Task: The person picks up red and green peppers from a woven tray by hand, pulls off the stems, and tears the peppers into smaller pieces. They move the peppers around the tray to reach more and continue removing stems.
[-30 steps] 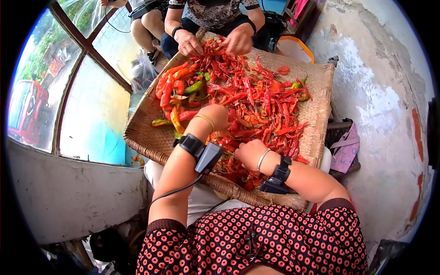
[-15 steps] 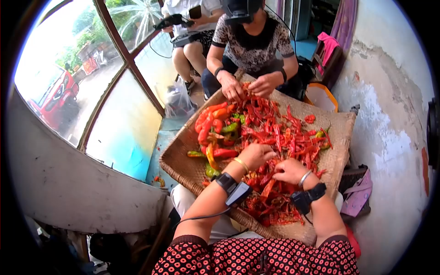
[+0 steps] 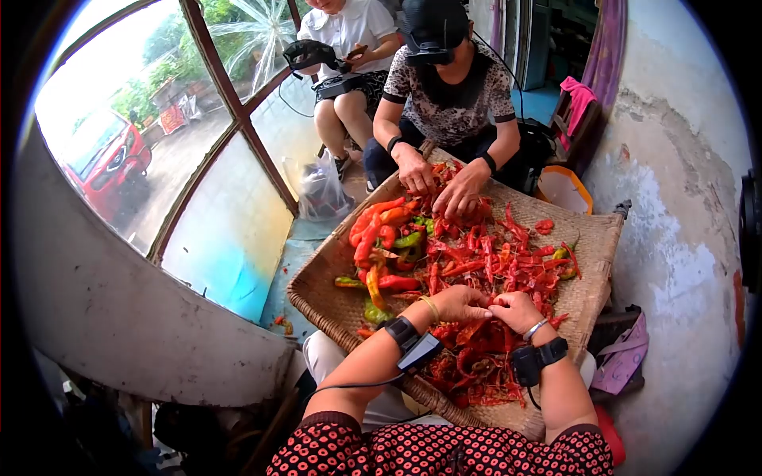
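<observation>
A wide woven basket tray rests on my knees, heaped with red dried chillies and a cluster of fresh orange, red and green peppers on its left side. My left hand and my right hand meet over the near part of the heap, fingers pinched together on a red chilli between them. Both wrists carry black strapped devices. Across the tray a seated person's hands dig into the far chillies.
A second seated person holds a device behind the tray. A clear plastic bag lies by the window frame at left. A rough plastered wall runs along the right, with an orange-rimmed container and pink bag beside it.
The view has tilted up, showing more of the people opposite. My hands have drawn together from separate spots in the heap and now pinch one chilli between them.
</observation>
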Tool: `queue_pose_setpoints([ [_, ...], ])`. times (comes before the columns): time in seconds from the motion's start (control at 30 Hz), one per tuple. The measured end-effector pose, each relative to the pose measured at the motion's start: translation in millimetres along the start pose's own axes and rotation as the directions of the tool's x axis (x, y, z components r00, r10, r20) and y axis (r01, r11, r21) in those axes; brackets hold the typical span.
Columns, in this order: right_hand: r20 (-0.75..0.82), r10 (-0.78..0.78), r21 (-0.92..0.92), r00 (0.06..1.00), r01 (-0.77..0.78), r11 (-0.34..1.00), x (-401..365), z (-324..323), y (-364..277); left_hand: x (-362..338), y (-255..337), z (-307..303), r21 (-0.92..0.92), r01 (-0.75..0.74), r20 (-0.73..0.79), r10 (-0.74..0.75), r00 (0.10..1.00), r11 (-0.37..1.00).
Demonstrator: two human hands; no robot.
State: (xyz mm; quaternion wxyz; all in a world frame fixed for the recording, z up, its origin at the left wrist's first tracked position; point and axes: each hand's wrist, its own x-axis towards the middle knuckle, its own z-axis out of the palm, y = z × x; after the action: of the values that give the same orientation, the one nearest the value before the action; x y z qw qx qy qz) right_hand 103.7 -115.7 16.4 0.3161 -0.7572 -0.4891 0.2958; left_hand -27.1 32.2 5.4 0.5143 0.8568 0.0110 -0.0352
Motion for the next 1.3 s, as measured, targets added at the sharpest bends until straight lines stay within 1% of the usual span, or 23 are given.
queue_pose_setpoints([
  [0.07, 0.008, 0.004, 0.007, 1.0, -0.004, 1.0, -1, 1, 0, 0, 2, -1, 0.021, 0.039, 0.022, -0.039, 0.999, 0.999],
  [0.13, 0.015, 0.007, 0.013, 1.0, -0.007, 1.0, -1, 1, 0, 2, -2, 2, 0.1, -0.005, 0.018, 0.003, 1.0, 0.995],
  [0.23, 0.027, 0.018, 0.026, 0.999, -0.018, 0.999, -1, 3, -1, 3, -5, 4, 0.104, 0.002, -0.033, 0.001, 0.999, 0.995],
  [0.3, 0.055, 0.046, 0.166, 0.997, -0.054, 0.985, -2, 2, -5, 1, -3, 3, 0.116, 0.01, -0.021, -0.008, 1.0, 0.993],
  [0.33, 0.056, 0.046, 0.165, 0.997, -0.055, 0.985, -2, 2, -4, 1, -1, 3, 0.129, 0.017, -0.008, -0.016, 1.0, 0.991],
  [0.4, 0.1, 0.042, 0.328, 0.994, -0.073, 0.942, -1, 3, 0, 3, -5, 8, 0.147, 0.014, 0.005, -0.015, 1.0, 0.989],
  [0.43, 0.102, 0.041, 0.327, 0.994, -0.073, 0.942, 1, 5, 3, 4, -8, 9, 0.165, 0.011, 0.018, -0.015, 1.0, 0.986],
  [0.5, 0.013, 0.021, 0.433, 1.0, -0.024, 0.901, 3, 8, 9, 5, -10, 10, 0.187, 0.046, 0.049, -0.056, 0.997, 0.981],
  [0.53, 0.015, 0.023, 0.432, 1.0, -0.027, 0.901, 3, 7, 9, 5, -10, 10, 0.211, 0.079, 0.081, -0.098, 0.992, 0.974],
  [0.6, -0.068, 0.054, 0.316, 0.996, -0.03, 0.948, 2, 2, 8, 1, -3, 7, 0.22, 0.083, 0.053, -0.097, 0.994, 0.972],
  [0.63, -0.213, -0.117, 0.035, 0.97, 0.128, 0.991, 3, 1, 10, -1, 1, 4, 0.233, 0.086, 0.025, -0.095, 0.995, 0.969],
  [0.67, -0.212, -0.118, 0.035, 0.97, 0.128, 0.991, 2, -1, 8, -1, 3, 4, 0.232, 0.087, 0.024, -0.095, 0.995, 0.969],
  [0.73, -0.207, 0.002, -0.153, 0.978, -0.034, 0.988, 0, -6, -1, 0, 5, 4, 0.204, -0.015, -0.126, 0.041, 0.991, 0.979],
  [0.77, -0.206, 0.003, -0.153, 0.979, -0.035, 0.988, 1, -5, 2, 0, 6, 3, 0.203, -0.015, -0.126, 0.041, 0.991, 0.979],
  [0.83, -0.248, -0.07, -0.023, 0.966, 0.066, 0.998, 3, -1, 7, 1, 8, 4, 0.173, -0.038, -0.154, 0.065, 0.986, 0.984],
  [0.87, -0.248, -0.068, -0.023, 0.966, 0.064, 0.998, 2, -2, 6, 1, 10, 6, 0.171, -0.038, -0.153, 0.065, 0.986, 0.984],
  [0.9, -0.16, 0.067, 0.181, 0.985, -0.037, 0.983, -2, -4, -6, 0, 14, 7, 0.182, -0.027, -0.152, 0.055, 0.987, 0.983],
  [0.93, -0.045, 0.182, 0.368, 0.982, -0.153, 0.917, -4, -6, -13, -1, 16, 9, 0.193, -0.015, -0.151, 0.045, 0.987, 0.981],
  [1.07, 0.017, 0.139, 0.482, 0.99, -0.13, 0.867, 0, 3, 3, 3, 12, 17, 0.24, 0.024, -0.133, 0.009, 0.991, 0.971],
  [1.13, -0.006, 0.131, 0.58, 0.991, -0.103, 0.808, 0, 2, 0, 5, 7, 19, 0.266, -0.031, -0.206, 0.088, 0.975, 0.963],
  [1.23, -0.061, 0.151, 0.619, 0.987, -0.081, 0.781, 0, -2, -2, 6, 4, 21, 0.297, -0.079, -0.255, 0.159, 0.954, 0.952],
  [1.27, -0.059, 0.154, 0.62, 0.986, -0.084, 0.78, -1, -3, -4, 6, 4, 22, 0.295, -0.078, -0.254, 0.156, 0.955, 0.952],
  [1.3, -0.065, 0.155, 0.64, 0.986, -0.078, 0.764, -2, -5, -7, 5, 8, 21, 0.276, -0.035, -0.246, 0.106, 0.963, 0.96],
])
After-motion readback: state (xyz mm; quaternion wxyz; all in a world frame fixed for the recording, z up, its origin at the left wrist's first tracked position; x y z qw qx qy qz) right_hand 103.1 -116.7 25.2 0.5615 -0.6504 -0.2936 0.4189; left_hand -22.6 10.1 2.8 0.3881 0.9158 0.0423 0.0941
